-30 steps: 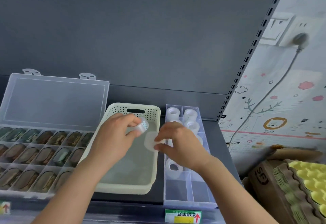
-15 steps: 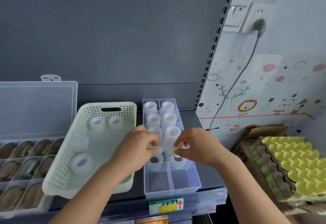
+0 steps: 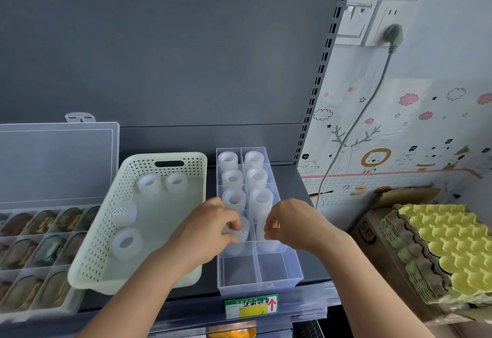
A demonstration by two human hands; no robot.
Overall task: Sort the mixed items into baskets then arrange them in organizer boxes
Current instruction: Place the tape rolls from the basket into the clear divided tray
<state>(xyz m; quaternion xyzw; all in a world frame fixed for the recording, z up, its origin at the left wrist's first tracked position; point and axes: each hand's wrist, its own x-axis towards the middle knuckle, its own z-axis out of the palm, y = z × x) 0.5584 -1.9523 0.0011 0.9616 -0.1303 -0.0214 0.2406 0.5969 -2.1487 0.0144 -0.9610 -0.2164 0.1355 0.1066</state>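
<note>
Having left the basket (image 3: pixel 101 236), both hands are now filling the clear organizer box's (image 3: pixel 258 287) fourth row at lower centre. The left hand (image 3: pixel 205 228) is pinching a translucent tape roll (image 3: pixel 241 234), and the right hand (image 3: pixel 295 223) is gripping a second roll (image 3: pixel 266 242). Four smooth hollow rolls (image 3: pixel 125 243) are waiting in the perforated cream basket.

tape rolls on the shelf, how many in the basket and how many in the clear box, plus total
rolls in the basket: 4
rolls in the clear box, untouched: 6
rolls in the clear box, pinched by the left hand and right hand: 2
total: 12
</note>
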